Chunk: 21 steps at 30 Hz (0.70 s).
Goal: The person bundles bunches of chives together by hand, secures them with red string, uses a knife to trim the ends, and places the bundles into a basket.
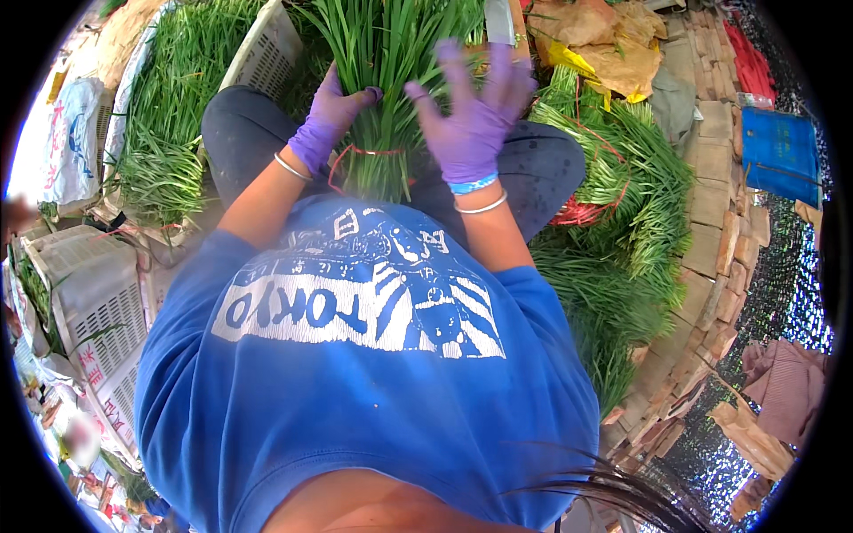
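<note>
Leafy bundle [380, 133] between gloved hands [333, 117] [471, 124]

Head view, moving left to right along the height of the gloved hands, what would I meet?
White plastic bag, left-side pile of greens, purple-gloved left hand, tied bundle of long-leaved greens, purple-gloved right hand, right-side heap of greens, brick paving, flat blue object.

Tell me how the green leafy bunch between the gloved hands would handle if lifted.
The green leafy bunch would probably flop at its far end, where long, thin leaves fan out loosely. Its near end may hold together better, since a red band crosses it there.
</note>
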### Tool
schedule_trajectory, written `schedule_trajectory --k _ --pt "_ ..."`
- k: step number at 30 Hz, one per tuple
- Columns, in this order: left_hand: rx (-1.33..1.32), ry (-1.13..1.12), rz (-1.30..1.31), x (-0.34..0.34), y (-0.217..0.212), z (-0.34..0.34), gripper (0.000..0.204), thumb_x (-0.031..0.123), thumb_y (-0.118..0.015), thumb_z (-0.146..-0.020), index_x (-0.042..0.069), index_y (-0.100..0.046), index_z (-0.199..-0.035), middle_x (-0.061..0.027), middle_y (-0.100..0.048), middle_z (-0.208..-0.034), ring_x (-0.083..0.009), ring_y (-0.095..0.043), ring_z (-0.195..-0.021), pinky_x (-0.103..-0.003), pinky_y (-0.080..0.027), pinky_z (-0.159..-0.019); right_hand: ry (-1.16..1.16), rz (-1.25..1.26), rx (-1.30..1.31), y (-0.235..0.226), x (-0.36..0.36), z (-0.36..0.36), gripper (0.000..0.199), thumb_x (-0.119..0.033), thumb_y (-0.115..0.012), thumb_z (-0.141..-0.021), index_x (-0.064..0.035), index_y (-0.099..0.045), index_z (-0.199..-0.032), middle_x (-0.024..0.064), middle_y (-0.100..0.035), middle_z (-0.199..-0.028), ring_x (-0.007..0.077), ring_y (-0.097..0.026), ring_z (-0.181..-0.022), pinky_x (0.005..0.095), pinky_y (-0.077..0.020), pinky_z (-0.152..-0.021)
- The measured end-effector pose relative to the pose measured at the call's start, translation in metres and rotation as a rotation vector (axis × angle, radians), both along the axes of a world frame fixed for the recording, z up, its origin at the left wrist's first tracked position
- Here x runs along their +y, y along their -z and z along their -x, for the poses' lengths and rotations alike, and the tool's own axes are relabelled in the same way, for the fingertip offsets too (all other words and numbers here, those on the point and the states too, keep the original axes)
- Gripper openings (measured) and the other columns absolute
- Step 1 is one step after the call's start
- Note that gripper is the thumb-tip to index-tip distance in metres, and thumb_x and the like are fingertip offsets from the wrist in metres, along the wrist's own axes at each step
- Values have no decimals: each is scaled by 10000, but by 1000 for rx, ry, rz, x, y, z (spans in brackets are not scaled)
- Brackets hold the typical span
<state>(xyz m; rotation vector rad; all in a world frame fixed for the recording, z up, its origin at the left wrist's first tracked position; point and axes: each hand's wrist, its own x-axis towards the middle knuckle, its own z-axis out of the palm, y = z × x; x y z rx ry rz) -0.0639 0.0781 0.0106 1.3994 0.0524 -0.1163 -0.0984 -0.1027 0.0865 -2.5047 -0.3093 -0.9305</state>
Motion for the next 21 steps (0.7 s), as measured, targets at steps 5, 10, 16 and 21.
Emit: schedule_trajectory --k 5,10,16,21 --pt "30 21 -146 -6 0 -2 556 -57 -599 -704 20 -360 -1199 -81 -544 -1046 -161 -549 -929 -284 -467 -795 -55 78 384 30 20 -3 515 -377 -702 -598 -206 -575 -1068 191 -218 -1355 423 -133 -1253 590 -86 -982" --pt "8 -18 -99 -11 -4 4 614 -64 -620 -697 17 -329 -1232 -84 -540 -1067 -152 -542 -948 -287 -448 -829 -34 258 644 26 23 -7 532 -391 -696 -601 -194 -576 -1081 227 -237 -1343 433 -149 -1248 585 -92 -983" --pt "-20 -35 -211 -11 -4 3 681 -49 -643 -686 14 -294 -1267 -85 -534 -1091 -157 -535 -959 -281 -435 -839 -59 208 651 36 25 -8 289 -293 -678 -596 -204 -662 -871 183 -328 -1314 358 -239 -1240 583 -70 -996" --pt "-50 -45 -510 -11 -2 3 671 149 -670 -686 42 -329 -1254 -155 -574 -1024 -240 -567 -931 -312 -445 -809 -85 169 340 59 32 -4 146 -213 -602 -631 -130 -654 -738 173 -404 -1258 344 -309 -1197 573 -67 -1001"
